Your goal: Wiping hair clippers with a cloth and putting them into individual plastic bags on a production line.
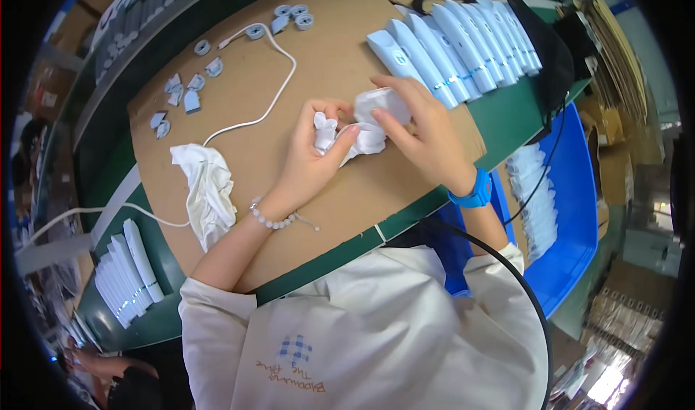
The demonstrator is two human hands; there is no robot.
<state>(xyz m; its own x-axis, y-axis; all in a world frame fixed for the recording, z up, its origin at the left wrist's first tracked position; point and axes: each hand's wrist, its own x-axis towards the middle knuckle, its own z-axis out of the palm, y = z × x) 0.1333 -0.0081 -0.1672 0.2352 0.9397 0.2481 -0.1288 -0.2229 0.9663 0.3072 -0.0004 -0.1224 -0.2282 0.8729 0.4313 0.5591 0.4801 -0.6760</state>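
Note:
My left hand (313, 149) is closed around a crumpled white cloth (368, 144), part of which pokes up between thumb and fingers. Just right of it, my right hand (428, 131) pinches a smooth, pale whitish piece (379, 104) between thumb and fingers. The pale piece rests against or just above the cloth; its exact kind is unclear. Both hands are over the brown cardboard sheet (340, 214) on the table. A second rumpled white cloth (206, 193) lies on the cardboard to the left of my left forearm.
Pale blue device bodies (456, 48) lie in a row at the far right, beside a black bag (546, 48). More pale casings (127, 276) sit at the left. Small blue-grey parts (193, 93) and a white cable (279, 95) lie on the cardboard. A blue bin (579, 222) stands at the right.

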